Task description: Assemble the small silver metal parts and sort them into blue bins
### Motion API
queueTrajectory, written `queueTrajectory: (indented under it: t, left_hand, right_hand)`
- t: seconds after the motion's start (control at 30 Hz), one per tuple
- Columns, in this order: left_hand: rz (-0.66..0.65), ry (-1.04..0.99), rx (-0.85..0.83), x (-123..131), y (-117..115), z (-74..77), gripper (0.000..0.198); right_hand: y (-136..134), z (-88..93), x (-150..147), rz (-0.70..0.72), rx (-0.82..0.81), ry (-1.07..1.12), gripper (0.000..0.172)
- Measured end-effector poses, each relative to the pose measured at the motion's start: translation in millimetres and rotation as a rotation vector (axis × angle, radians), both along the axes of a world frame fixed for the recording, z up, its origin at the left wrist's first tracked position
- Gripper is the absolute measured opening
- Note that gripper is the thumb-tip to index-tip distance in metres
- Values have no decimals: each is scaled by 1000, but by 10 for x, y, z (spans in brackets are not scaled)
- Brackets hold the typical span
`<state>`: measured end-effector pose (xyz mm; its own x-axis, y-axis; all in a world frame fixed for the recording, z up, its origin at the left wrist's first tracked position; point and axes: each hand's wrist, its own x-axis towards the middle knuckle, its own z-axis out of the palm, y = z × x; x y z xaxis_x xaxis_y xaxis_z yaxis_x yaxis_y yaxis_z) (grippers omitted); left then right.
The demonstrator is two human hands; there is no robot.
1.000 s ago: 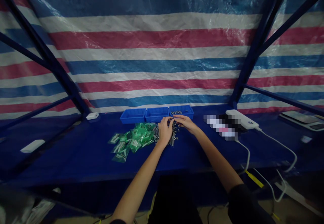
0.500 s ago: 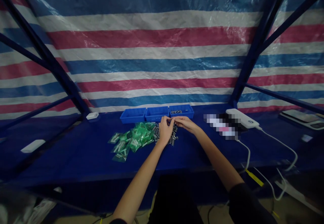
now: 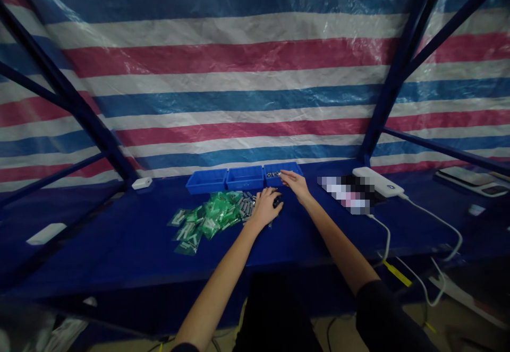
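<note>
My left hand [image 3: 266,207] is down on a pile of small grey metal parts [image 3: 247,203], its fingers curled. Something dark shows between its thumb and fingers, too small to name. Farther right, my right hand [image 3: 295,183] reaches over the front edge of the right-hand blue bin [image 3: 295,168]. Its fingertips are pinched together above small shiny metal pieces [image 3: 273,174] lying in that bin; what they hold is too small to make out. Left of the pile lie several green-tinted plastic bags [image 3: 219,214] with small parts inside.
Two more blue bins, the middle one [image 3: 245,185] and the left one [image 3: 206,188], stand in the same row. To the right lie a blurred phone [image 3: 346,195], a white power bank [image 3: 378,182] and a white cable [image 3: 388,235]. A striped sheet [image 3: 239,97] hangs behind the blue table [image 3: 131,246].
My hands were together over the metal parts and have separated. The right hand moved up to the right-hand bin; the left lowered onto the pile. The view shifted slightly.
</note>
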<state>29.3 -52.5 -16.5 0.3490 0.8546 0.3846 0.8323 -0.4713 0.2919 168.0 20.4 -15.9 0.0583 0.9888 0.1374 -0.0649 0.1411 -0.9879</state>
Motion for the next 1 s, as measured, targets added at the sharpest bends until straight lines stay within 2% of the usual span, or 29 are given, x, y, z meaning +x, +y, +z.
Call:
queueTrajectory:
  t: [0.1,0.17,0.33,0.43,0.6,0.87,1.0]
  left_hand:
    - [-55,22,-20,-11,21,-32,23]
    - [-61,29,-27,-15,31,-38,20]
    - [-15,45,-60,-13,29,-12,18]
    - [62,22,-30,-13,31,-8,19]
    - [178,25,-3,-27,52,-42,22]
    - [198,70,-9,-22,45,-31,19]
    - [201,83,4,-26,47,-9,19]
  right_hand:
    - [-10,-3,-26,139,97,-3,41]
    - [-21,-29,-36,175,124,-133,34]
    - [-76,-103,10,66,214,-680,16]
    - [-129,-91,43,-7,175,-847,12]
    - [-177,-30,68,20,96,-899,11]
    - [-82,-148,55,199,137,-756,20]
    - [-56,-195,-16,222,183,-751,25]
